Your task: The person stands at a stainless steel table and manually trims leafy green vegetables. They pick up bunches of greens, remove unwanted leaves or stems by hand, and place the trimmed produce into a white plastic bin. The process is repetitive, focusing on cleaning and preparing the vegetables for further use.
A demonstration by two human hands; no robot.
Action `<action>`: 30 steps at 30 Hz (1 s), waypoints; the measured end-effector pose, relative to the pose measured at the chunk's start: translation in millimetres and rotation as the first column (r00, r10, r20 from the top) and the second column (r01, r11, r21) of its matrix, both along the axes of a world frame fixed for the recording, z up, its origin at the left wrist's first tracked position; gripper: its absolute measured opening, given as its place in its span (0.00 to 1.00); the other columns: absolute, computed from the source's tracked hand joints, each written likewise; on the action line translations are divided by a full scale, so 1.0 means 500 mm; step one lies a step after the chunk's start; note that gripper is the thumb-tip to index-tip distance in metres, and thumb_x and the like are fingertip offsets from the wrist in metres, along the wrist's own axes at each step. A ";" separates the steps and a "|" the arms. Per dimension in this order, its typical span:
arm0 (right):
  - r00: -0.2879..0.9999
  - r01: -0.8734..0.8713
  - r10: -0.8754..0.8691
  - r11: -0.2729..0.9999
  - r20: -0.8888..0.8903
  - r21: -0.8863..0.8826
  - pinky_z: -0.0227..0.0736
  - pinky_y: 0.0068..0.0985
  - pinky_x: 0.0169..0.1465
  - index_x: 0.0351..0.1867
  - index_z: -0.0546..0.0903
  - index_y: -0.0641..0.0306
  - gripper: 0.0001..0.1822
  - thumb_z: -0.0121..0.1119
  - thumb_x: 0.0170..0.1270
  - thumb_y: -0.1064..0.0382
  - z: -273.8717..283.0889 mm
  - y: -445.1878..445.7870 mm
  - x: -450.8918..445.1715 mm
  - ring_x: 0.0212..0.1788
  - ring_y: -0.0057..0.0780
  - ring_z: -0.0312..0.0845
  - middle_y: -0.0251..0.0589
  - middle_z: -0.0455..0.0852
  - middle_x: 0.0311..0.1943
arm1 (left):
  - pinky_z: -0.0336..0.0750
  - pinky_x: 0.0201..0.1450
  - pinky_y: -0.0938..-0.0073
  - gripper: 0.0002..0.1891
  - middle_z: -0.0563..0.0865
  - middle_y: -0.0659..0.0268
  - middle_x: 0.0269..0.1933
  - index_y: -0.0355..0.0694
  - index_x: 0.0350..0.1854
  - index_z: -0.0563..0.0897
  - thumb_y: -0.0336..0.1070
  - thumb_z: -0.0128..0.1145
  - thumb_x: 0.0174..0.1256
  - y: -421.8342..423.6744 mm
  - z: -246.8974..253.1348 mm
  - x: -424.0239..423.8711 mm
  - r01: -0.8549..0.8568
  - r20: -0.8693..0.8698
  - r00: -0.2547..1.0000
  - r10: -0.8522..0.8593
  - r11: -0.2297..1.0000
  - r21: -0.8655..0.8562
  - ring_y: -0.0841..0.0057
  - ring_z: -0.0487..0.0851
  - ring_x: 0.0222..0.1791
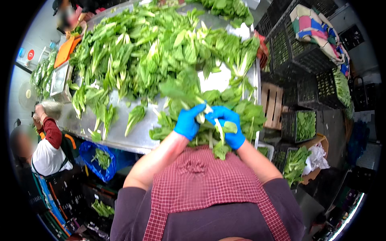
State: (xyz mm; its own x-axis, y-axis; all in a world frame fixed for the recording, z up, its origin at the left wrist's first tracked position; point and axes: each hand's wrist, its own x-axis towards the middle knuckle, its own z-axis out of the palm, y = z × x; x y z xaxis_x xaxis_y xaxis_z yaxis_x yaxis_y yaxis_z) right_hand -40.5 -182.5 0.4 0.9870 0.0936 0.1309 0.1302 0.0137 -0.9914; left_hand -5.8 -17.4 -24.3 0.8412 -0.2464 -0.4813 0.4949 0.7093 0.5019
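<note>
Both hands wear blue gloves and meet over the near edge of a metal table [120, 132]. My left hand [188, 120] grips a leafy green vegetable [178, 90] by its pale stem end, its blurred leaves pointing away from me. At that same stem end are the fingers of my right hand [229, 125], which hold a detached leaf stalk [219, 129] hanging down towards my apron. Under and around both hands lie loose greens [250, 116]. Beyond them a large heap of leafy greens [144, 51] covers much of the tabletop.
On the right stand stacked black crates [304, 87], a wooden pallet [271, 104] and a cardboard box [322, 143]. A co-worker [48, 150] is at the left, near a blue-lined bin [98, 161] and a weighing scale [60, 81]. Another person [68, 18] stands at the far left corner.
</note>
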 end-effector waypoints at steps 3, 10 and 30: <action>0.957 0.083 0.051 0.895 -0.287 0.438 0.79 0.29 0.54 0.38 0.80 0.64 0.05 0.65 0.63 0.73 0.022 0.016 0.007 0.46 0.29 0.84 0.41 0.86 0.43 | 0.81 0.48 0.69 0.15 0.86 0.61 0.46 0.34 0.52 0.80 0.24 0.61 0.62 -0.002 0.016 0.016 -0.063 0.052 0.997 0.058 0.994 0.094 0.70 0.85 0.45; 0.933 -0.051 0.146 0.958 -0.328 0.283 0.81 0.25 0.47 0.40 0.80 0.64 0.05 0.64 0.66 0.69 0.023 -0.021 0.017 0.42 0.27 0.85 0.41 0.86 0.39 | 0.81 0.44 0.70 0.18 0.85 0.63 0.44 0.37 0.54 0.79 0.23 0.63 0.60 -0.001 0.039 0.020 -0.021 0.127 0.992 0.004 0.991 0.135 0.70 0.85 0.44; 0.937 -0.075 0.042 0.994 -0.346 -0.084 0.74 0.19 0.41 0.51 0.83 0.64 0.17 0.67 0.59 0.67 0.081 0.008 0.075 0.34 0.16 0.77 0.33 0.85 0.35 | 0.78 0.44 0.75 0.19 0.87 0.64 0.45 0.36 0.53 0.81 0.25 0.66 0.58 0.020 0.099 0.036 -0.093 0.240 0.969 0.051 0.982 0.165 0.74 0.85 0.42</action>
State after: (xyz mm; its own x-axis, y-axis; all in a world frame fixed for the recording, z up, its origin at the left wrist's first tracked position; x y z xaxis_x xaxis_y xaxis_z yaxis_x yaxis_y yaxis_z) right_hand -3.0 -178.7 40.7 0.9625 0.1478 -0.2273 -0.2166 -0.0848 -0.9726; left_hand 12.3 -7.6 25.4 0.9478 -0.1108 -0.2989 0.2996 0.6302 0.7163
